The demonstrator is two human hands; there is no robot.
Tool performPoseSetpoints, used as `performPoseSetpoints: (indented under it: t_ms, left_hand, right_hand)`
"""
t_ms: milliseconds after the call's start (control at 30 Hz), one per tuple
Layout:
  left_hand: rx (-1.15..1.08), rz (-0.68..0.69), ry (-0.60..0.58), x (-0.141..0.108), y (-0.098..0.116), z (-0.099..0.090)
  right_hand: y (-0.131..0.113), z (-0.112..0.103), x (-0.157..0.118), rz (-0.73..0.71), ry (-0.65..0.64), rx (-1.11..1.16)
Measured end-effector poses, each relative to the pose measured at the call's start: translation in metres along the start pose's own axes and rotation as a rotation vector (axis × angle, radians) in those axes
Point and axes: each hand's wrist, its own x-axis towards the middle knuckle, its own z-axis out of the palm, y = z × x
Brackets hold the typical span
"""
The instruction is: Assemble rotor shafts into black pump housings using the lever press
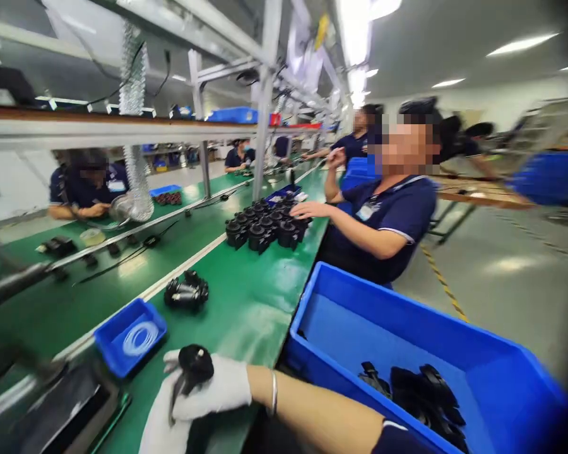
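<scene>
Both of my hands wear white gloves and meet at the lower left of the view, above the green bench (246, 334). My right hand (218, 388), with a silver bangle on the wrist, is closed on a black part (196, 366) with a rounded top. Below and to the left, my left hand (163, 413) is wrapped against the same part from the other side. Its lower portion is hidden between the gloves. Just beyond them lie a small blue tray (106, 343) holding clear rings (141, 338) and a black assembly (187, 293).
At right stands a large blue bin (360, 340) with black parts (426, 397) inside. Black housings (265, 224) crowd the bench ahead, beside a seated person (383, 214) whose hand reaches over them. A dark box (66, 410) sits at lower left; a metal frame post (265, 107) rises ahead.
</scene>
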Motion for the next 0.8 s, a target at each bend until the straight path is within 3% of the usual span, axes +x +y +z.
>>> performPoseSetpoints:
  t_ms: [67,100,233,300,433,800]
  left_hand:
    - [0.04,-0.05,-0.007,-0.012,0.007,-0.017]
    - [0.099,-0.064,-0.02,-0.017,0.01,-0.025]
    - [0.359,-0.1,-0.043,-0.03,0.019,-0.054]
    - [0.428,-0.099,-0.056,-0.035,0.018,-0.062]
    - [0.484,-0.099,-0.069,-0.041,0.015,-0.067]
    - [0.506,-0.101,-0.114,-0.04,0.017,-0.066]
  right_hand:
    - [-0.001,-0.003,-0.003,0.004,-0.184,0.072]
    - [0.0,-0.004,-0.004,0.015,-0.195,0.111]
    - [0.008,-0.003,-0.003,-0.066,0.009,0.301]
    - [0.011,0.002,-0.001,-0.15,0.049,0.333]
    - [0.01,0.013,0.002,-0.218,0.015,0.262]
    - [0.005,0.018,-0.005,-0.116,0.081,0.242]
